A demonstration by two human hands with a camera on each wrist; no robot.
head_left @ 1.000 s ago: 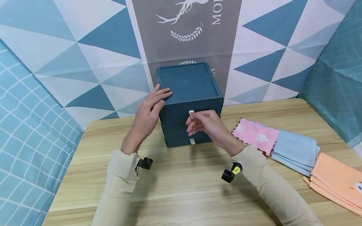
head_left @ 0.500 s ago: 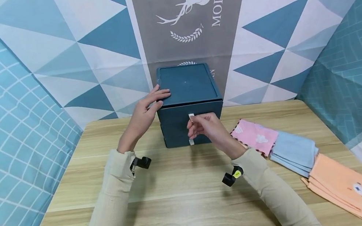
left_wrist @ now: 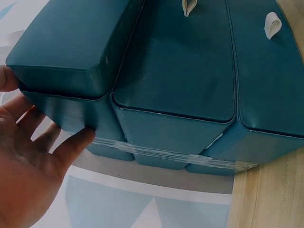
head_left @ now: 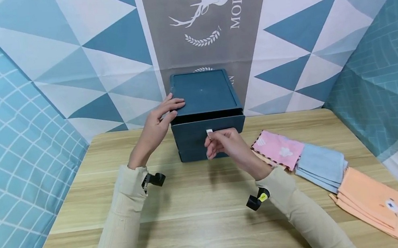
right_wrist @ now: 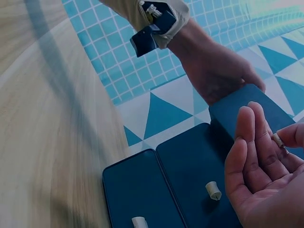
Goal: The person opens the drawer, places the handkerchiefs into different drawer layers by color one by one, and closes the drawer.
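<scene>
Where right fingers [head_left: 211,149] pinch, tab [head_left: 209,131] between, drawer [head_left: 189,134] behind

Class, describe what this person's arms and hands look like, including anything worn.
The person wears long beige fabric sleeves, lightly wrinkled. A small black blocky device sits at the left cuff; a similar black device at the right cuff carries a yellow label, its print unreadable. The left hand and right hand are gloveless.

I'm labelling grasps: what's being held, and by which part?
The top drawer, by its pale pull tab, pinched in the right hand. The left hand rests on the upper left edge of the cabinet.
</scene>
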